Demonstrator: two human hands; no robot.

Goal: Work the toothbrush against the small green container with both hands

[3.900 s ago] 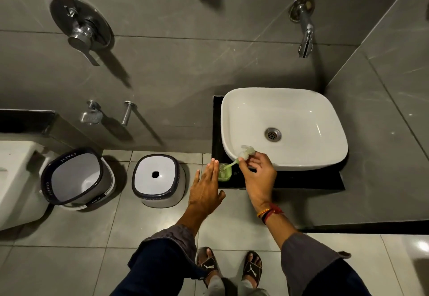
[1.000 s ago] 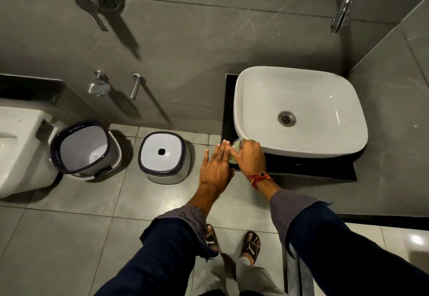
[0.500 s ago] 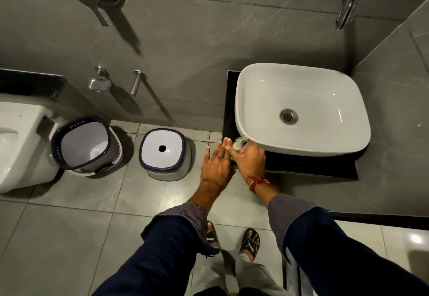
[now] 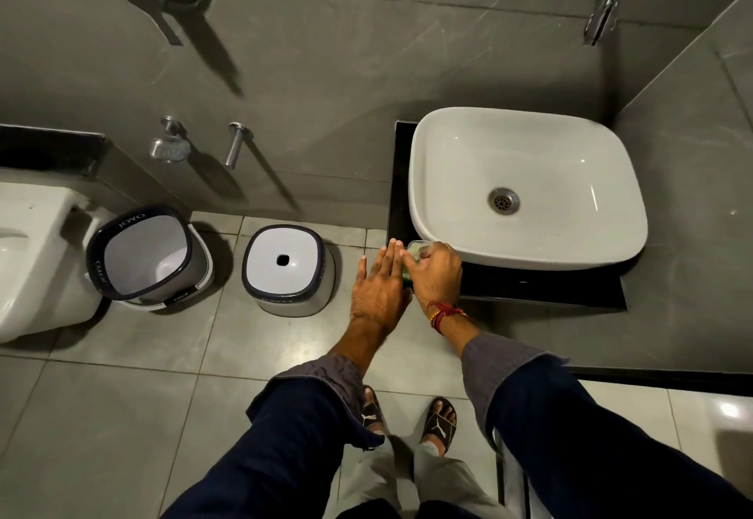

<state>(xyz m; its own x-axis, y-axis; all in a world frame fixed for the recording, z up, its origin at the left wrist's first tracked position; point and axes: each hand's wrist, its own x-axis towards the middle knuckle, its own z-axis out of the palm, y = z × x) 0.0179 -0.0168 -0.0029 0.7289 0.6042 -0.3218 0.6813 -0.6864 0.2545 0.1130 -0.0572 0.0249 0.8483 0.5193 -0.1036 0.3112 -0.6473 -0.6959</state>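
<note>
Soap bottle point(image 4: 412, 254), green and mostly hidden, stood in the head view on the black counter point(image 4: 529, 288) at the white basin's point(image 4: 529, 188) front left corner, where your right hand point(image 4: 436, 272) gripped its top and your left hand point(image 4: 381, 288) lay flat-fingered against its side.

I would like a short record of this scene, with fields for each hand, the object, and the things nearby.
left hand: fingers straight, held beside the bottle
right hand: fingers curled over the top of the green soap bottle
bottle place: black counter, front left of the white basin
floor: bucket, upturned stool
wall: tap
</note>
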